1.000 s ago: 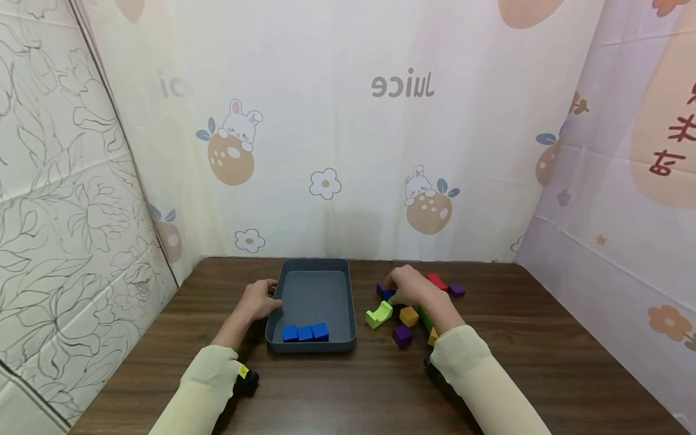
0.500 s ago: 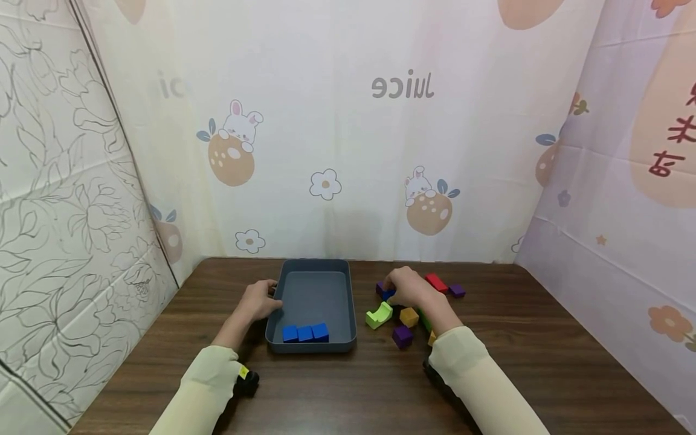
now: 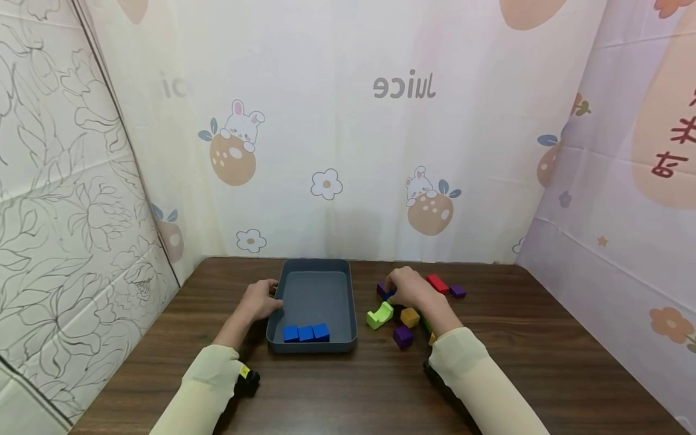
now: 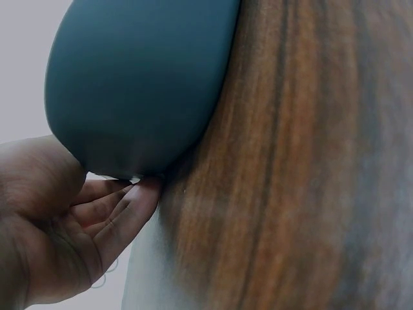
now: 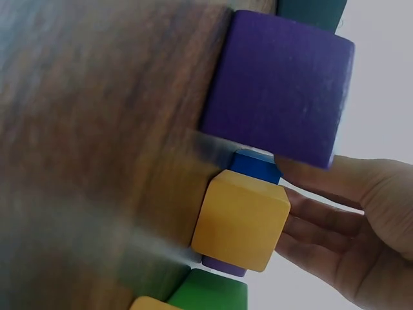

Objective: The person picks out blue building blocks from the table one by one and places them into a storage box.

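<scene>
My left hand (image 3: 262, 300) holds the left wall of a dark grey tray (image 3: 318, 296), thumb over the rim and fingers outside, as the left wrist view shows the fingers against its side (image 4: 142, 84). Three blue blocks (image 3: 306, 333) lie in a row along the tray's near end. To the right of the tray, my right hand (image 3: 410, 287) reaches down among loose blocks and pinches a small blue block (image 5: 255, 165), partly hidden behind a yellow block (image 5: 242, 219) in the right wrist view. A purple block (image 3: 383, 289) sits just beyond those fingertips.
Around the right hand lie a light green curved block (image 3: 379, 315), a purple cube (image 3: 403, 336), a green block (image 5: 213, 290) and a red block (image 3: 437, 283), with another purple block (image 3: 457, 291) farther right. Patterned curtains (image 3: 348, 139) border the wooden table (image 3: 337, 393).
</scene>
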{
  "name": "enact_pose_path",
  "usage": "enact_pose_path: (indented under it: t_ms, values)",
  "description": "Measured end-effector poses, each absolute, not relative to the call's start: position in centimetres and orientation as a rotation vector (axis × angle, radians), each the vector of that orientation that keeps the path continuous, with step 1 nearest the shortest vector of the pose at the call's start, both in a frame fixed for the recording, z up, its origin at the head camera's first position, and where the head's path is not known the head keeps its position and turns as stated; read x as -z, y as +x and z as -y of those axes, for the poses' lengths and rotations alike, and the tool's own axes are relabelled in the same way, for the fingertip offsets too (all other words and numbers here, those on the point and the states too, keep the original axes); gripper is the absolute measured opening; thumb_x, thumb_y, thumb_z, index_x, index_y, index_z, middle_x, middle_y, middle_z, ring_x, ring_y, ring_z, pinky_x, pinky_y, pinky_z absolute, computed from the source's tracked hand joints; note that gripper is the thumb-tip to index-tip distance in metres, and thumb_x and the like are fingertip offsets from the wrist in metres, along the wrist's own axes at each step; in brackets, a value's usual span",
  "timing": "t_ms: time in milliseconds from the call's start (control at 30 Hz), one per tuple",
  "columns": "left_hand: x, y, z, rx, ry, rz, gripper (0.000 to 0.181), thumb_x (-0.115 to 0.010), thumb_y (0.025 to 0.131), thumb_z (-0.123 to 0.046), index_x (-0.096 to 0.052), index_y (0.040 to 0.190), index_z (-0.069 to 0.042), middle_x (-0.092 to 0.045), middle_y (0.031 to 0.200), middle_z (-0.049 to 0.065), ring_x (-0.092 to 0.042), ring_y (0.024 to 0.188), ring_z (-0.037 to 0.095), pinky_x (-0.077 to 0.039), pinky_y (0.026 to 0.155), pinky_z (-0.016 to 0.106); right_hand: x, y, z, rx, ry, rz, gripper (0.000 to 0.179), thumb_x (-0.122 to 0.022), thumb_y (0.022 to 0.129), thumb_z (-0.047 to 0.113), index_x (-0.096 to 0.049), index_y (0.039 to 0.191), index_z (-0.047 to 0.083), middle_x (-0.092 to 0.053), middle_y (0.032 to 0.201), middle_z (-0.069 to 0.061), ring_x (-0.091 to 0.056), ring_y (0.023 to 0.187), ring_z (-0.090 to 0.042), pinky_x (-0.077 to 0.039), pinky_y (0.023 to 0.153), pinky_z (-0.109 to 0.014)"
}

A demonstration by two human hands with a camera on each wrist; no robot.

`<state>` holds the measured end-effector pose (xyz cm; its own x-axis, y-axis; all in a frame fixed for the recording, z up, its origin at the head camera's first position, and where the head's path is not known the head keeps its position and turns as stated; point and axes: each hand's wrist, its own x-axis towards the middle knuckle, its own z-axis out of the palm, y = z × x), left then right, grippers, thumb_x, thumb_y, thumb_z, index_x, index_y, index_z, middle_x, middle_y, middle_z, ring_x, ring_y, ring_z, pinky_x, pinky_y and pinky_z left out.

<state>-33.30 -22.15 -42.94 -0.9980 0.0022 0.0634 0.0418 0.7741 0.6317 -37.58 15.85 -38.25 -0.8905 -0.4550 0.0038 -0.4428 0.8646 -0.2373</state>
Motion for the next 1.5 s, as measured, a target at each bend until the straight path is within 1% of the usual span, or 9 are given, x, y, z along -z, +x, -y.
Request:
enact_pose_path:
  t_ms: [200,433,667,900,1133,1333,1500]
  values:
    - [42.73,-33.32,21.98,1.039,-0.036,2.904,0.058,-0.074,0.093,-0.01,-0.057,0.144,0.01,-0.067,0.13,0.028,-0.065,0.118,0.042,-0.059,0.094,0.051,38.01,-37.32,-15.85,0.369,-0.734,-2.972,0.017,-0.086,0.086,0.003,-0.08,0.102,0.008,-0.072,0.104,-0.008,-0.067,0.095,-0.023,-0.061,0.08,-0.041]
    - [42.87,-33.13,22.07,1.048,-0.02,2.912,0.058,-0.074,0.093,-0.009,-0.056,0.144,0.01,-0.067,0.131,0.028,-0.065,0.119,0.042,-0.059,0.095,0.051,37.85,-36.9,-15.74,0.404,-0.746,-2.933,0.024,-0.086,0.085,0.0,-0.08,0.108,0.005,-0.074,0.105,-0.008,-0.068,0.097,-0.023,-0.062,0.083,-0.04]
    - [43.07,-33.27,22.22,1.043,-0.027,2.911,0.057,-0.074,0.092,-0.009,-0.056,0.143,0.011,-0.067,0.13,0.028,-0.065,0.118,0.041,-0.058,0.095,0.052,37.89,-36.75,-15.51,0.397,-0.781,-2.939,0.026,-0.086,0.085,0.003,-0.08,0.111,0.004,-0.075,0.108,-0.009,-0.069,0.099,-0.025,-0.061,0.085,-0.043]
    - [43.19,-33.38,22.27,1.035,-0.033,2.912,0.058,-0.074,0.092,-0.009,-0.056,0.144,0.011,-0.067,0.131,0.028,-0.064,0.12,0.042,-0.058,0.095,0.052,38.12,-36.74,-15.2,0.4,-0.813,-2.923,0.028,-0.085,0.085,0.001,-0.079,0.112,0.003,-0.075,0.107,-0.009,-0.068,0.098,-0.024,-0.061,0.085,-0.043]
    - [43.22,-33.25,22.21,1.043,-0.017,2.911,0.058,-0.074,0.093,-0.009,-0.056,0.144,0.011,-0.067,0.13,0.028,-0.065,0.118,0.041,-0.058,0.096,0.052,38.28,-36.75,-15.08,0.443,-0.876,-2.892,0.023,-0.085,0.085,-0.001,-0.081,0.107,0.004,-0.076,0.104,-0.009,-0.07,0.101,-0.031,-0.06,0.086,-0.044]
    - [43.14,-33.34,22.22,1.043,-0.025,2.904,0.058,-0.074,0.092,-0.009,-0.056,0.143,0.011,-0.068,0.129,0.028,-0.065,0.118,0.041,-0.058,0.096,0.052,38.41,-36.65,-14.97,0.379,-0.824,-2.888,0.023,-0.084,0.087,0.001,-0.081,0.109,0.007,-0.075,0.105,-0.006,-0.068,0.1,-0.025,-0.061,0.086,-0.043]
    - [43.08,-33.36,22.23,1.041,-0.024,2.902,0.058,-0.074,0.092,-0.009,-0.057,0.143,0.011,-0.068,0.129,0.027,-0.065,0.118,0.04,-0.058,0.097,0.052,38.56,-36.66,-15.06,0.343,-0.803,-2.873,0.024,-0.083,0.089,0.002,-0.081,0.112,0.006,-0.074,0.111,-0.008,-0.068,0.103,-0.025,-0.061,0.086,-0.042]
